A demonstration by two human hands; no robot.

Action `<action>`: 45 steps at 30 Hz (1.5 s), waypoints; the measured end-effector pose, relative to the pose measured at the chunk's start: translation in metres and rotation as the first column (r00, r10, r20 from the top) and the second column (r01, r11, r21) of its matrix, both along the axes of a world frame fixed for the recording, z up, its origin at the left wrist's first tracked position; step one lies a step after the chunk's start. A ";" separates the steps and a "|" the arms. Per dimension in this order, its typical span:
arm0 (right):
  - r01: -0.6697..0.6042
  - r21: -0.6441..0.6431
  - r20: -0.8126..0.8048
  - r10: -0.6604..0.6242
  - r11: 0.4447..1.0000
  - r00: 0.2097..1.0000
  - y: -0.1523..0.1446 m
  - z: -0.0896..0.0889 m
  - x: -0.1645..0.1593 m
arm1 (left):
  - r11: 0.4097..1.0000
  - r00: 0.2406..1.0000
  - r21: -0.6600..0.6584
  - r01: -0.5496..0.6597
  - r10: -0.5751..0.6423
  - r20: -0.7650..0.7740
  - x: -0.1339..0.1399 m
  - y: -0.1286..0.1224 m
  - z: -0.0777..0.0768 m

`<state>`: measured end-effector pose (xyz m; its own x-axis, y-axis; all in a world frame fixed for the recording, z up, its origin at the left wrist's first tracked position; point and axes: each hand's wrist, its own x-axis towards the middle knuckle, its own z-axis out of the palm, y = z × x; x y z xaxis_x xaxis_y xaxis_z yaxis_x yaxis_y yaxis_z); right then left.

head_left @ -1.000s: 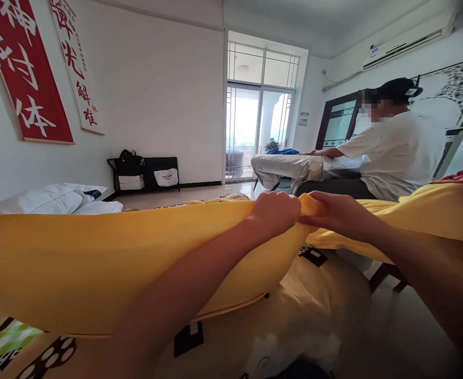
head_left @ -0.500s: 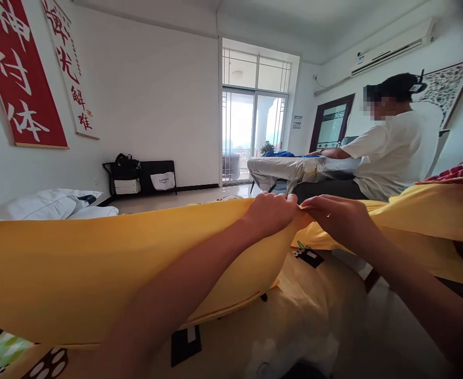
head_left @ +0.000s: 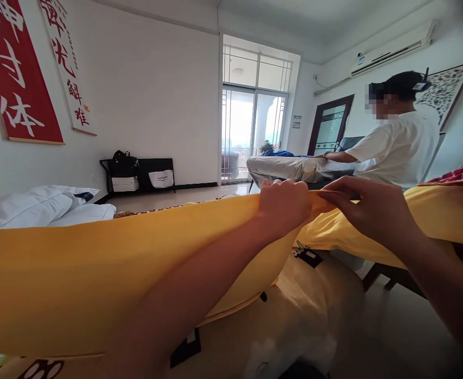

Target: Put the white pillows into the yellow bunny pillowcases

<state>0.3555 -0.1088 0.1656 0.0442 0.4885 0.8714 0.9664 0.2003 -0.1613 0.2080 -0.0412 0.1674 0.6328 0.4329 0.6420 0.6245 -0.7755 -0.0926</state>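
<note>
In the head view, the yellow cloth [head_left: 97,273] stretches across the foreground, raised over the patterned beige bedding [head_left: 310,289] beneath it. The left hand [head_left: 284,205] grasps the cloth's upper edge near its right end, fingers curled over and their tips hidden. Just beside it, the right hand [head_left: 373,205] pinches the cloth's end between thumb and fingers. White pillows [head_left: 38,205] lie beyond the cloth's left part; beyond its right end, a person in a white shirt [head_left: 401,142] is beside a covered table [head_left: 279,167].
</note>
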 end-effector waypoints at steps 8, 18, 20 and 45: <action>0.003 0.106 0.037 -0.007 0.994 0.999 0.006 -0.008 0.001 | 0.999 0.999 -0.028 0.031 -0.032 -0.038 -0.014 0.013 -0.009; -0.126 0.150 0.133 0.106 0.981 0.985 0.011 -0.019 -0.015 | 0.991 0.988 -0.032 0.132 -0.134 -0.075 -0.005 0.018 -0.008; -0.112 0.142 0.082 0.101 0.984 0.992 0.011 -0.018 -0.015 | 0.981 0.982 -0.073 0.180 -0.183 -0.039 -0.006 0.019 -0.008; -0.642 0.251 -0.911 0.401 0.724 0.096 0.092 -0.100 0.009 | 0.700 0.926 0.623 -0.349 0.155 0.345 -0.296 -0.016 -0.074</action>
